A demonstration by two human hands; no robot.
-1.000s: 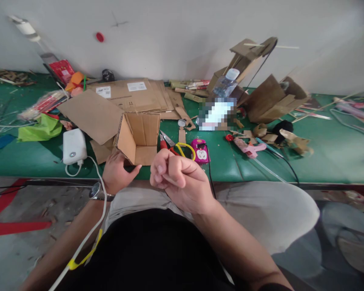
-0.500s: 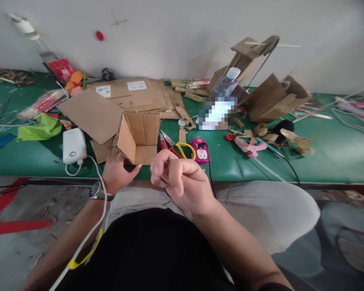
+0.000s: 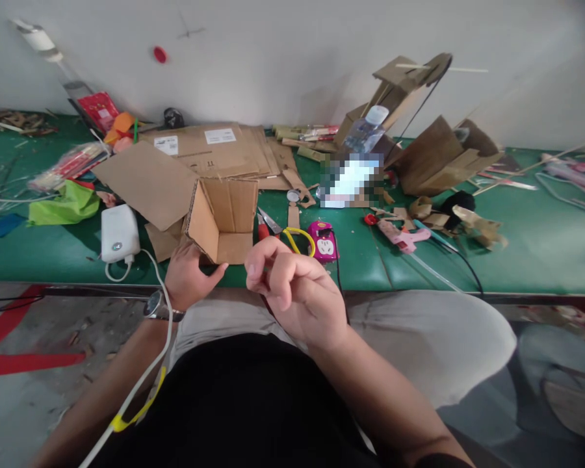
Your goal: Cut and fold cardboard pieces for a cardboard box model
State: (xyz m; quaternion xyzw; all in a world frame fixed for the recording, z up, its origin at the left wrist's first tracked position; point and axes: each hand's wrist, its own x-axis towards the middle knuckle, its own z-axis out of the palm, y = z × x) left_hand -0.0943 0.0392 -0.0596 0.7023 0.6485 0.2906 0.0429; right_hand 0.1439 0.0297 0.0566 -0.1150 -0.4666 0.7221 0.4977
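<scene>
An open-sided cardboard box (image 3: 231, 208) stands upright near the table's front edge, its bottom and two walls showing. My left hand (image 3: 190, 276) grips its lower left corner, thumb at the front edge and the other fingers partly hidden behind the wall. To the right of the box, my right hand (image 3: 297, 286) hovers over my lap with its fingers curled in, and nothing shows in them. Just beyond it lie scissors (image 3: 299, 240) with yellow and red handles, partly covered by the hand, and a magenta power socket (image 3: 324, 242).
Flat cardboard sheets (image 3: 146, 185) lie behind the box. At left is a white power bank (image 3: 119, 234) with a cable running over my left arm. A pink glue gun (image 3: 403, 235), cardboard scraps, a bottle (image 3: 365, 133) and a cardboard construction (image 3: 390, 84) are at right.
My right hand has shifted slightly to the right, and its curled fingers have moved a little. My left hand and the box have stayed in place.
</scene>
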